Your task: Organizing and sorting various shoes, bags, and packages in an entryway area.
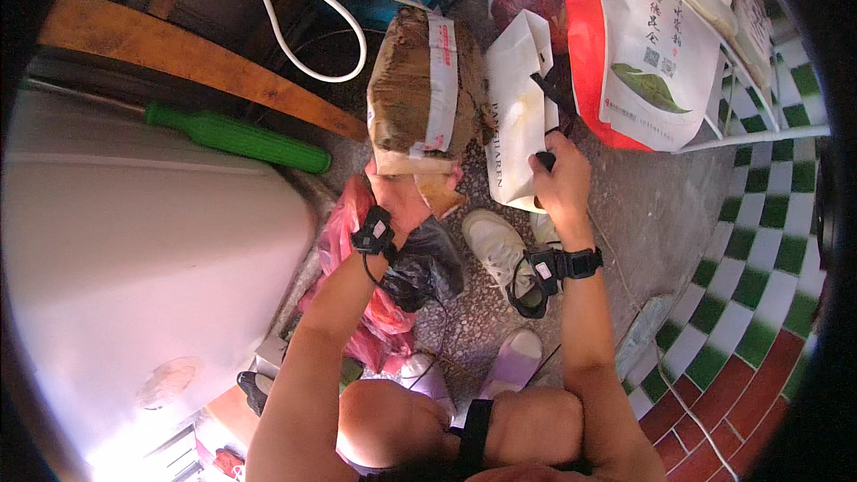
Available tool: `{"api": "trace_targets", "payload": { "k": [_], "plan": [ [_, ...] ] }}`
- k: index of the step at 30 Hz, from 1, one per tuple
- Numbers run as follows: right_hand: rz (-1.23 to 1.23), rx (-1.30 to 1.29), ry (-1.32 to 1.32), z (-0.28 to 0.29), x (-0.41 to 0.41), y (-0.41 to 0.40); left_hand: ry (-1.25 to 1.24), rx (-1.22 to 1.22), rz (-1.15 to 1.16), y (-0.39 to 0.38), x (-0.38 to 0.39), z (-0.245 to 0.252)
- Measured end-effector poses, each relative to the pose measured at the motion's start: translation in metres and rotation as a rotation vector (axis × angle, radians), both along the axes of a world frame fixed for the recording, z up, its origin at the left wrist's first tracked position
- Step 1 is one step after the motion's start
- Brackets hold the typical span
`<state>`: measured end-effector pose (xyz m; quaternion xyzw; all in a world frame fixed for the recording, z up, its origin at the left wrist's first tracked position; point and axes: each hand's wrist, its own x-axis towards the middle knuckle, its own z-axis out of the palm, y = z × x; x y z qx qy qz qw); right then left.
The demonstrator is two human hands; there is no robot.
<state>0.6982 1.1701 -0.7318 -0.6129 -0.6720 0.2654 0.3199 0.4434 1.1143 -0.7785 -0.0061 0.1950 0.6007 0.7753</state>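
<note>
A worn brown cardboard box (405, 94), with a strip of white printed tape down it, stands in front of me. My left hand (402, 197) grips its near end, where a torn flap (438, 191) hangs over my fingers. To the right is a white paper bag (515, 120) bearing dark lettering and black ribbon handles (552, 90). My right hand (568, 177) holds this bag at its near edge, with black ribbon at the thumb. A black plastic bag (425, 268) and a red plastic bag (345, 234) lie below my left wrist.
White sneakers (495, 244) rest on the speckled floor between my arms. A white wire rack (756, 140) at right carries a red-and-white bag (659, 47). On the left are a large white appliance or cabinet (154, 248), a green-handled tool (241, 140) and a looped white cable (274, 20).
</note>
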Motion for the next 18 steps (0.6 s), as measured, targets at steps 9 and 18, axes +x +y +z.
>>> {"api": "trace_targets", "payload": {
  "k": [9, 18],
  "plan": [
    [0.033, -0.177, 0.096, 0.022, -0.011, 0.009, 0.106, -0.13, -0.112, -0.034, 0.009, 0.081],
    [0.145, -0.272, 0.421, 0.035, 0.007, 0.005, -0.103, -0.268, -0.068, -0.051, 0.014, 0.143]
  ]
}}
